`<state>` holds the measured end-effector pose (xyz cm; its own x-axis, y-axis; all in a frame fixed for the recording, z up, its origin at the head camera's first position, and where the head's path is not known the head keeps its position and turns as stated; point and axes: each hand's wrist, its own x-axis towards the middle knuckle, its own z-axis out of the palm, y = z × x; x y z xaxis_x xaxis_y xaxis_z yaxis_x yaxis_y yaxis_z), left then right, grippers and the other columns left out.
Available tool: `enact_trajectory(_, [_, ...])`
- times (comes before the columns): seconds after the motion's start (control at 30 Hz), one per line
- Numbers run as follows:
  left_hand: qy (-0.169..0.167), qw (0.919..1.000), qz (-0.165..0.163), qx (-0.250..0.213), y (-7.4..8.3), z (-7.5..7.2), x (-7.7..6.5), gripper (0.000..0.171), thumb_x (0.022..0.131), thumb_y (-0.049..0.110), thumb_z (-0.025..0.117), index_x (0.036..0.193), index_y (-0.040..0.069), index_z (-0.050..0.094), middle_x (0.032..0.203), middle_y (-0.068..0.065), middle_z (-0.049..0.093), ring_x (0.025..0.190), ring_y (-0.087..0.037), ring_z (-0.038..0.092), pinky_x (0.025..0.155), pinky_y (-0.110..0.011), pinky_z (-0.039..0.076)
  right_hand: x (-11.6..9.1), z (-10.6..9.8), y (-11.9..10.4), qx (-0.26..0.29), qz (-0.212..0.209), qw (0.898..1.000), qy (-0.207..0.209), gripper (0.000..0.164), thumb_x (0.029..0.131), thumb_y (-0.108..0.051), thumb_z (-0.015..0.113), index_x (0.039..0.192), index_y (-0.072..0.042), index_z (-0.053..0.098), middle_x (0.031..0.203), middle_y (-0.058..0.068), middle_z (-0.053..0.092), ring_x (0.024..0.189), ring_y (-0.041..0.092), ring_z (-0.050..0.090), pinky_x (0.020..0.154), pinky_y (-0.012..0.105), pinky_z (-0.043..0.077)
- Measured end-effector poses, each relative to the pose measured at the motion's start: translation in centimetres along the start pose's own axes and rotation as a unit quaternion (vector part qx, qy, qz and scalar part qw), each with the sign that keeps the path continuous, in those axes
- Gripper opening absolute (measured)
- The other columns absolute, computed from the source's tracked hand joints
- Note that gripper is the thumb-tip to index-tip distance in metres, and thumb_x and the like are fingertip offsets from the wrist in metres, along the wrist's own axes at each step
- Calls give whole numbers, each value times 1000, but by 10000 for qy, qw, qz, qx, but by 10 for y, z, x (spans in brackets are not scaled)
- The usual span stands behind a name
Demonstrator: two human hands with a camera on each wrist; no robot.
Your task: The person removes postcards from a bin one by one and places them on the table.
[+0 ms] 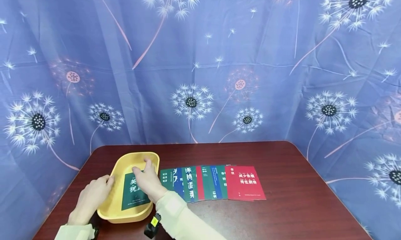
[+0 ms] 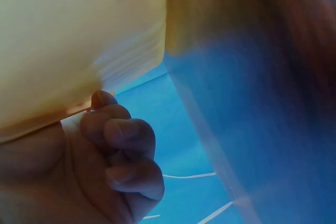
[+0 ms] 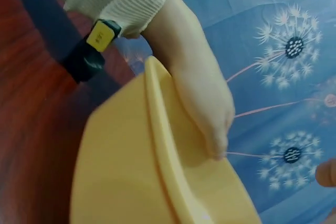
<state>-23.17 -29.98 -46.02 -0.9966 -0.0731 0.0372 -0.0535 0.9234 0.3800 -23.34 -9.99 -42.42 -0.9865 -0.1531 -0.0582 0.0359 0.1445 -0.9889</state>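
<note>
A yellow plastic basin (image 1: pixel 108 207) stands at the left of the table, slightly tilted in the left wrist view. My left hand (image 1: pixel 92 198) grips its left rim, thumb over the edge and fingers (image 2: pixel 131 129) curled below it outside. In the right wrist view that same left hand (image 3: pixel 202 87) reaches over the rim. A dark green card with white lettering (image 1: pixel 133 196) lies inside the basin. Over the card's upper right part is my right hand (image 1: pixel 148 181), thumb and forefinger spread apart; whether it touches the card I cannot tell. Only fingertips (image 3: pixel 326 174) of it show in the right wrist view.
Right of the basin, a row of overlapping green, blue and red cards (image 1: pixel 205 184) lies on the dark red-brown table (image 1: pixel 294 194), a red card (image 1: pixel 245 182) at its right end. Behind hangs a blue dandelion-print curtain (image 1: pixel 150 104).
</note>
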Motion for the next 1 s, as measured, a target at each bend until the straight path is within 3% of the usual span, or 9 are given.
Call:
enact_trajectory(0.13, [-6, 10000, 0, 6, -1, 1, 1, 49, 106, 40, 31, 102, 3, 63, 83, -19, 60, 74, -34, 59, 58, -52, 43, 4, 12, 5, 294, 252, 9988, 299, 57, 95, -27, 60, 144, -8, 38, 143, 15, 40, 130, 29, 40, 105, 51, 31])
enact_trajectory(0.33, [27, 10000, 54, 11, -1, 0, 0, 50, 106, 40, 31, 105, 3, 64, 85, -20, 62, 77, -38, 61, 59, -54, 44, 9, 20, 11, 285, 532, 9971, 455, 61, 94, -20, 60, 147, -5, 33, 145, 16, 35, 131, 33, 37, 105, 53, 29])
enact_trajectory(0.7, [22, 9999, 122, 39, 0, 2, 0, 48, 105, 37, 33, 112, -1, 62, 98, -30, 63, 85, -47, 62, 63, -58, 45, 17, 25, 16, 1280, 1148, 9818, 802, 67, 80, -4, 63, 141, 3, 34, 127, 25, 46, 108, 38, 48, 91, 61, 39])
enact_trajectory(0.83, [13, 9999, 110, 50, 0, 2, 1, 50, 106, 38, 32, 113, -1, 62, 100, -31, 63, 86, -49, 61, 63, -59, 45, 15, 26, 17, 1260, 1347, 9802, 714, 61, 79, -2, 64, 134, 4, 37, 115, 20, 50, 90, 33, 52, 76, 48, 44])
enact_trajectory(1.0, [56, 9999, 118, 73, -1, 1, 0, 49, 106, 38, 32, 110, 0, 63, 101, -32, 62, 89, -53, 60, 63, -61, 45, 14, 27, 15, 1298, 1462, 9786, 644, 37, 80, -3, 64, 110, -3, 43, 93, 11, 49, 66, 25, 55, 52, 28, 32])
